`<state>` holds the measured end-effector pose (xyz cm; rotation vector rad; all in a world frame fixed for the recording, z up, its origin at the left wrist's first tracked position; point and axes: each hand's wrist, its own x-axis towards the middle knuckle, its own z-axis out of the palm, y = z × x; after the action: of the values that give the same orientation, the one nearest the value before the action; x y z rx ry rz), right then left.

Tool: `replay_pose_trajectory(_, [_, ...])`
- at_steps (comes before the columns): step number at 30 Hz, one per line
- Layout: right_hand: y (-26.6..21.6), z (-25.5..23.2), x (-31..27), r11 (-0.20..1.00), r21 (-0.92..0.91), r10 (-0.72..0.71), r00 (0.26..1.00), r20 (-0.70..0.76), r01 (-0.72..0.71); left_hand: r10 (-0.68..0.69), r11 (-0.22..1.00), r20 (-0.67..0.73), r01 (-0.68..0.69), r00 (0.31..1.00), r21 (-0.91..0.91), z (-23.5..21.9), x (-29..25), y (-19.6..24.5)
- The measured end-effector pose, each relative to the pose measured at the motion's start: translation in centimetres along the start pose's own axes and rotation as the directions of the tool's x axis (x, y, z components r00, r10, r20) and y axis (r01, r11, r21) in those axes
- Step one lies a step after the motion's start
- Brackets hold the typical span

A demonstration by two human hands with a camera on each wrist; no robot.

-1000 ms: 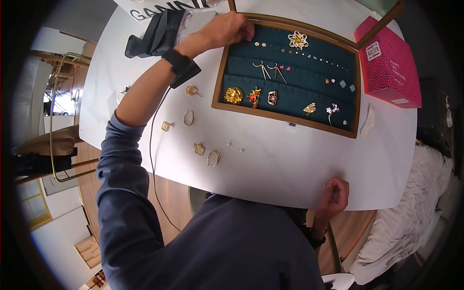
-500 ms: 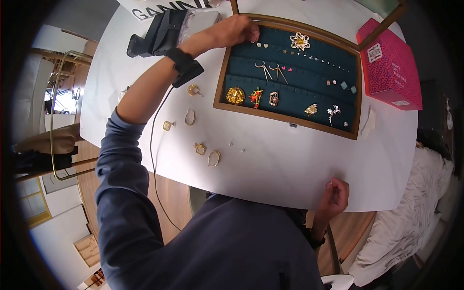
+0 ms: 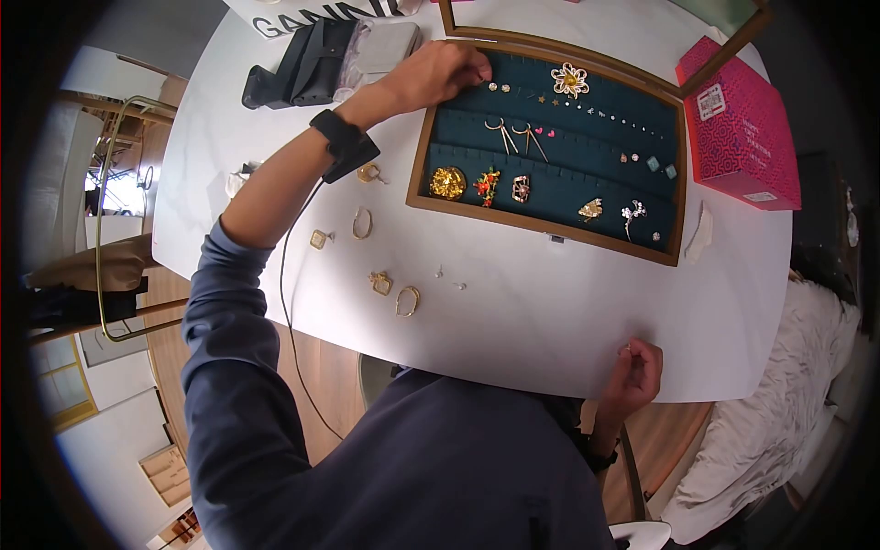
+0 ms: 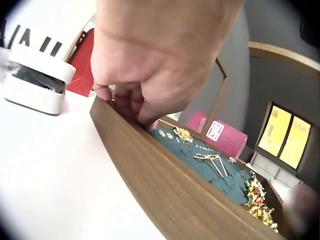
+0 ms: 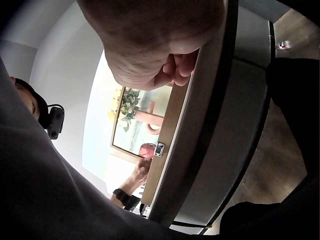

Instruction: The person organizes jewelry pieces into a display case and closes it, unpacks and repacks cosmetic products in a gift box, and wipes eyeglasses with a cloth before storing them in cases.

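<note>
My left hand (image 3: 447,73) reaches into the back left corner of a wooden jewelry box (image 3: 418,174) lined in dark green. Its fingertips bunch together at the top row, beside two stud earrings (image 3: 500,88); in the left wrist view the hand (image 4: 160,65) bends over the frame. I cannot tell what those fingertips hold. At the table's front edge my right hand (image 3: 632,374) is curled, with a tiny pale piece (image 3: 628,347) pinched at thumb and finger. Inside the box are hoop earrings with long bars (image 3: 506,137), a flower brooch (image 3: 570,81) and a round gold brooch (image 3: 446,182).
Left of the box lie gold earrings (image 3: 380,283), a hoop (image 3: 408,301) and small clear studs (image 3: 458,286). A black pouch (image 3: 323,62) sits behind my left wrist. The raised glass lid (image 3: 724,55) rises behind, near a pink box (image 3: 738,128). A cable (image 3: 286,275) runs down from my wrist.
My left hand has shifted slightly down and right at the box's back corner. My right hand stays in place with its pinch.
</note>
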<state>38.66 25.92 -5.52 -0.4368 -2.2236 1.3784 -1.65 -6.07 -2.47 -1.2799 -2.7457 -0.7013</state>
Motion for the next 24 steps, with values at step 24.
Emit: replay_pose_trajectory(24, [0.2,-0.1,-0.1,1.0,0.009,-0.007,1.0,-0.003,0.007,0.04,0.996,0.044,-0.044,0.998,0.077,-1.3,0.1,1.3])
